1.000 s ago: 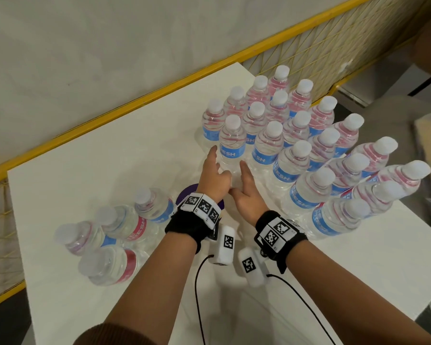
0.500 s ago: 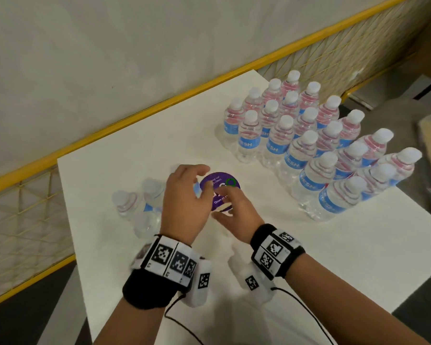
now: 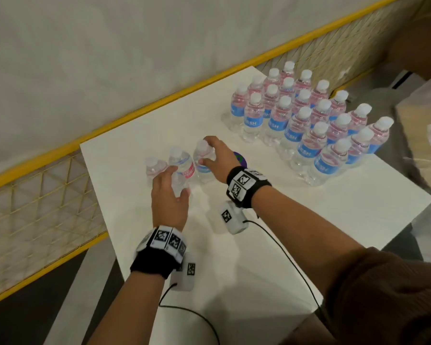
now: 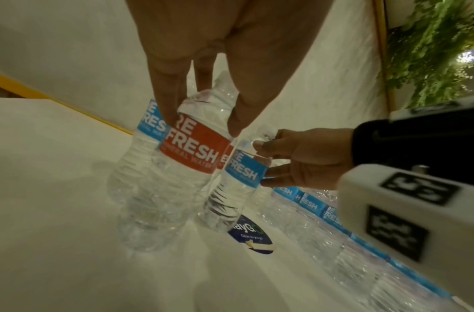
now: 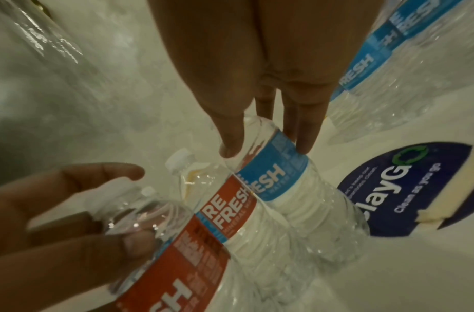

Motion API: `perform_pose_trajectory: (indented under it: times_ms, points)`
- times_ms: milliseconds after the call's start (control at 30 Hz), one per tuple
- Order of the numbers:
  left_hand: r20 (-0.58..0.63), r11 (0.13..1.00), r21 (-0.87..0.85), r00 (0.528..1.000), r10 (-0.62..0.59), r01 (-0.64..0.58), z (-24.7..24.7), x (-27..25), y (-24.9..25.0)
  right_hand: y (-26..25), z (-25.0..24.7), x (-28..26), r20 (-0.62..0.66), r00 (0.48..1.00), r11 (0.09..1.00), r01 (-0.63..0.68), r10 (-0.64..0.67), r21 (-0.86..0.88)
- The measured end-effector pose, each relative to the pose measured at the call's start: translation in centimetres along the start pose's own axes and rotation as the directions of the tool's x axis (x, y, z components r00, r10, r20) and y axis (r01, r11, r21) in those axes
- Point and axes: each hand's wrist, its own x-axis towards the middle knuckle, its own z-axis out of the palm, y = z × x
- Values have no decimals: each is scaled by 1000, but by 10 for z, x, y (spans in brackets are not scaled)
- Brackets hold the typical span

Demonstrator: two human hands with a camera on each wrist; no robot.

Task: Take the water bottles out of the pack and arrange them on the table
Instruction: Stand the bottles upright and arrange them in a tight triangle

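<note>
Hands on two of the last three loose bottles, most of the job looks done.

Left hand [image 3: 170,200] grips the middle, red-labelled bottle [image 3: 182,170] below its neck, with a third bottle [image 3: 154,168] standing untouched just left of it; the right hand [image 3: 218,158] grips the blue-labelled bottle [image 3: 203,161] beside it by the shoulder, all three upright near the left end of the bench [image 3: 309,232]. Further right, past a round purple sticker [image 3: 239,158], a big block of bottles [image 3: 309,120] stands in tidy rows. No pack wrapping shows, so what seems left is adding these three to the rows.
</note>
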Motion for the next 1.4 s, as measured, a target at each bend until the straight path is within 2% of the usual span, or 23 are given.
perform_pose_trajectory:
  times_ms: [100, 233, 367, 533, 667, 767, 967, 1067, 1133, 1233, 1300, 1400]
  points:
    - [26, 1000, -11, 1000, 17, -17, 1, -2, 0, 1, -17, -26, 57, 998, 999, -15, 17, -44]
    - [118, 999, 2, 992, 39, -40, 5, -1, 7, 15, -50, -73, 112, 992, 996, -42, 50, -76]
    - [216, 996, -22, 972, 94, -92, 27, 0, 25, 38, -81, -106, 23, 993, 991, -112, 115, -79]
    - [340, 981, -55, 920, 193, -185, 80, 13, 64, 51, -109, -110, -92, 982, 976, -178, 167, -128]
    - [389, 980, -115, 900, 198, -165, 119, 16, 93, 40, -135, -100, -79, 981, 939, -193, 178, -286]
    - [410, 975, -188, 892, 191, -123, 138, 16, 97, 14, -171, -80, -100, 988, 912, -145, 115, -384]
    - [300, 939, -269, 908, 294, -215, 152, 19, 83, -52, -231, 27, -139, 990, 861, -89, 22, -500]
    - [271, 931, -233, 901, 339, -280, 157, 22, 79, -64, -223, 88, -81, 995, 785, -93, 55, -612]
    - [267, 930, -184, 894, 359, -318, 158, 24, 77, -56, -205, 122, -12, 991, 703, -103, 132, -703]
    - [261, 922, -168, 887, 382, -348, 159, 24, 74, -37, -177, 163, 31, 984, 596, -81, 175, -799]
    - [256, 916, -158, 881, 399, -369, 158, 23, 74, -26, -164, 180, 46, 981, 558, -68, 187, -827]
    - [251, 910, -125, 875, 414, -394, 158, 25, 74, -19, -152, 194, 19, 982, 548, -88, 187, -832]
